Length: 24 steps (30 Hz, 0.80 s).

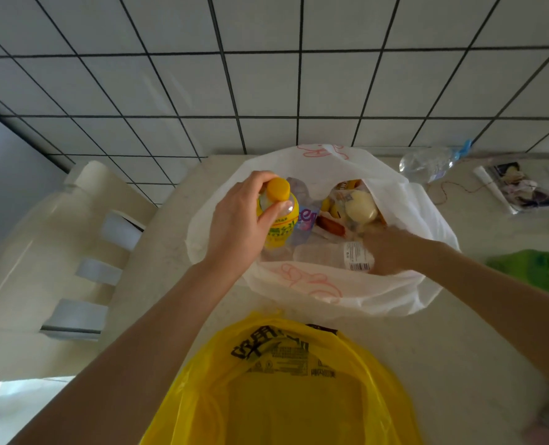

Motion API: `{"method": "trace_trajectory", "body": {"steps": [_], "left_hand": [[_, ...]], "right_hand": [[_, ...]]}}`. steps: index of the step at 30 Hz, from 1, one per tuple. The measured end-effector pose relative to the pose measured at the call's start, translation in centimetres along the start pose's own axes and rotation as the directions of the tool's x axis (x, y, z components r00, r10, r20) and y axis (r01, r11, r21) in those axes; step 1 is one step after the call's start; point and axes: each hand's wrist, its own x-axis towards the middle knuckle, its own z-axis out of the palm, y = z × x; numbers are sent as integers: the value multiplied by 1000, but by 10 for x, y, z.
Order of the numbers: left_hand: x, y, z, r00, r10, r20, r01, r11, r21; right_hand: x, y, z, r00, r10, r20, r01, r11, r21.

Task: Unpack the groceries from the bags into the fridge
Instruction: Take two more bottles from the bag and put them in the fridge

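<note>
Head view: we pinch the yellow bottle [278,216] by its cap.
Left hand [237,223] grips only there (it could slip); right hand [392,250], grip hidden, may snag the white bag [347,293].

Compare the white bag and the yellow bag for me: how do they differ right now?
The white bag sits farther back, near the tiled wall; the yellow bag lies nearest the camera. The white bag gapes open, showing bottles and packets, with both hands in it; what the yellow bag holds cannot be seen. The white bag has red print, the yellow bag black print. Both are thin plastic bags on the same counter.
</note>
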Motion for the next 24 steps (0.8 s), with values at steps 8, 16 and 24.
{"method": "trace_trajectory", "body": {"steps": [8, 16, 24], "left_hand": [[-11, -6, -1, 1000, -24, -13, 23, 998, -64], [-4, -14, 6, 997, -61, 52, 68, 985, -160], [-8, -20, 24, 983, -175, 62, 186, 942, -280]], "right_hand": [[-14, 3, 4, 962, 22, -271, -71, 983, -171], [-25, 24, -8, 894, -62, -444, 147, 977, 158], [-29, 11, -1, 840, 249, -482, 430, 236, 871]]}}
